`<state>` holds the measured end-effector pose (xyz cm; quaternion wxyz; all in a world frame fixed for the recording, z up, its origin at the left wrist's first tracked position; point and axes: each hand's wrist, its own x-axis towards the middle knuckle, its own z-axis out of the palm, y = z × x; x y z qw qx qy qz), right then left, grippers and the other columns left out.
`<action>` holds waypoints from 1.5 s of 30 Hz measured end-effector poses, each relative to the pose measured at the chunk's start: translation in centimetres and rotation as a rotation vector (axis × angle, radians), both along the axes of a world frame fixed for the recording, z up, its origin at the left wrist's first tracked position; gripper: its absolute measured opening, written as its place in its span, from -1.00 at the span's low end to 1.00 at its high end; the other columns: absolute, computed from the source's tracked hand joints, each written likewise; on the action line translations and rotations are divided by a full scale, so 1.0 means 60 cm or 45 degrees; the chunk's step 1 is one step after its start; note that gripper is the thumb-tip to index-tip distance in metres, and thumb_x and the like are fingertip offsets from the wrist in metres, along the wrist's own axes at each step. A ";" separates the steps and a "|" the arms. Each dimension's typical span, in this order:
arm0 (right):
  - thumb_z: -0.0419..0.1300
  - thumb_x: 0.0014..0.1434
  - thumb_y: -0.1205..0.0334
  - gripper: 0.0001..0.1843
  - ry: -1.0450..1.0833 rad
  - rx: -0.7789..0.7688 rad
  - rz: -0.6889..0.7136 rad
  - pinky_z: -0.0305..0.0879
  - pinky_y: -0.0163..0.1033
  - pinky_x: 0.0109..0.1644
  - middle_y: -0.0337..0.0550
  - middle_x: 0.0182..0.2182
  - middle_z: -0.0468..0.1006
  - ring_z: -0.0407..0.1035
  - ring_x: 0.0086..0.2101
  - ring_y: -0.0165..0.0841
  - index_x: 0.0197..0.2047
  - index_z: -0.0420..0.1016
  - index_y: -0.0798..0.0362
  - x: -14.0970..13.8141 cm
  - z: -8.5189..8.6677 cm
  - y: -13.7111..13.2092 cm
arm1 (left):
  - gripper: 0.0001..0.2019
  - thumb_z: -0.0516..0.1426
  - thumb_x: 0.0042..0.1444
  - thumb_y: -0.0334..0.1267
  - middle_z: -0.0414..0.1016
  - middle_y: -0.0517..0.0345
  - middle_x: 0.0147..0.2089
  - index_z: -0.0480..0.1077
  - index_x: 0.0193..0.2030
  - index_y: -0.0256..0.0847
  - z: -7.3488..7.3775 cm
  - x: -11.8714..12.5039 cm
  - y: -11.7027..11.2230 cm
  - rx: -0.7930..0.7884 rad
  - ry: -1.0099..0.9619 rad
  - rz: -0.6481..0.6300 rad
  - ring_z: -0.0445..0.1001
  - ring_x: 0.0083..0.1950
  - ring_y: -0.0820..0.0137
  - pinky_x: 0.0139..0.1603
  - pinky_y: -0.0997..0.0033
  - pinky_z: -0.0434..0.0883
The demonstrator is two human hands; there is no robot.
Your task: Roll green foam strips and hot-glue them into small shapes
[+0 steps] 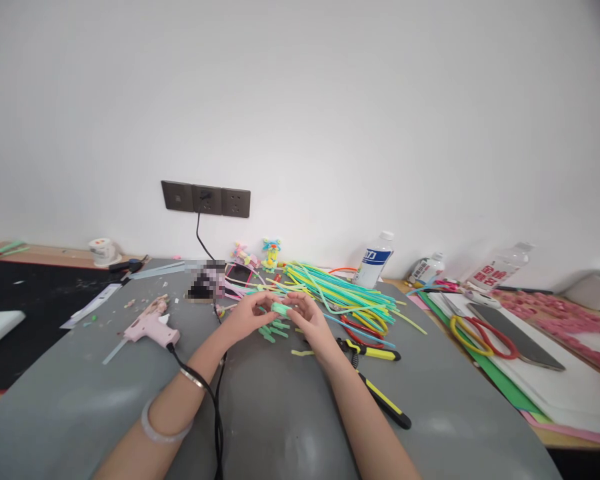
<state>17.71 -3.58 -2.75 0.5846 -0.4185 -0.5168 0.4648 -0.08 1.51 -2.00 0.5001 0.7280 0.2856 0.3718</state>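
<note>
Both hands meet over the middle of the grey mat. Between their fingertips is a small mint-green piece of fuzzy pipe cleaner (281,309), apparently bent or coiled. My left hand (249,315) pinches it from the left, and my right hand (307,315) grips its right side. Short green pipe cleaner pieces (270,331) lie just below and behind the fingers. A bundle of long pipe cleaners (345,293) in green, yellow and blue spreads to the right. Yellow-and-black pliers (385,400) lie beside my right forearm.
A pink glue gun (153,327) lies at left, its black cord running by my left arm. Two small pipe cleaner figures (271,255) stand near the wall. A bottle (375,261) is behind the bundle. Scissors (483,337) and a dark tablet-like slab (517,337) rest on paper at right.
</note>
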 end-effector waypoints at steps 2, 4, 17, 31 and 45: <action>0.35 0.03 0.01 -0.61 0.003 0.034 -0.020 0.33 -0.21 -0.14 -0.13 -0.19 0.55 0.42 -0.24 -0.28 -0.10 0.46 -0.05 0.001 0.003 -0.001 | -0.76 0.20 0.09 -0.21 0.47 0.09 -0.22 0.44 -0.11 -0.24 -0.002 0.000 0.002 -0.003 -0.005 -0.002 0.39 -0.27 0.41 -0.34 0.51 0.32; 0.29 0.09 -0.02 -0.65 0.003 0.048 -0.048 0.32 -0.22 -0.17 -0.12 -0.18 0.55 0.41 -0.23 -0.28 -0.09 0.46 -0.05 0.003 0.004 0.000 | -0.75 0.20 0.09 -0.21 0.46 0.12 -0.26 0.43 -0.09 -0.23 -0.003 -0.001 0.003 -0.006 -0.013 0.004 0.39 -0.29 0.42 -0.34 0.51 0.32; 0.36 0.04 0.01 -0.66 0.078 0.009 0.052 0.36 -0.22 -0.16 -0.15 -0.17 0.54 0.42 -0.24 -0.30 -0.17 0.53 -0.01 0.002 -0.006 0.005 | -0.73 0.18 0.12 -0.14 0.27 0.25 -0.42 0.41 -0.09 -0.23 0.002 0.000 0.002 0.024 -0.012 -0.007 0.28 -0.39 0.46 -0.43 0.53 0.21; 0.35 0.03 -0.04 -0.65 -0.083 0.015 0.052 0.37 -0.16 -0.17 -0.23 -0.44 0.53 0.45 -0.35 -0.28 -0.21 0.49 0.01 0.003 -0.007 0.004 | -0.70 0.17 0.14 -0.06 0.37 0.18 -0.31 0.40 -0.10 -0.23 0.002 -0.002 0.001 0.030 0.012 -0.014 0.36 -0.31 0.42 -0.38 0.51 0.27; 0.24 0.19 0.14 -0.71 -0.343 0.449 -0.036 0.42 -0.19 -0.18 -0.09 -0.13 0.46 0.41 -0.30 -0.33 -0.01 0.41 -0.07 0.000 -0.005 0.000 | -0.75 0.18 0.04 -0.11 0.23 0.33 -0.51 0.36 -0.23 -0.23 0.007 -0.001 0.002 -0.232 -0.179 0.068 0.28 -0.48 0.48 -0.43 0.49 0.24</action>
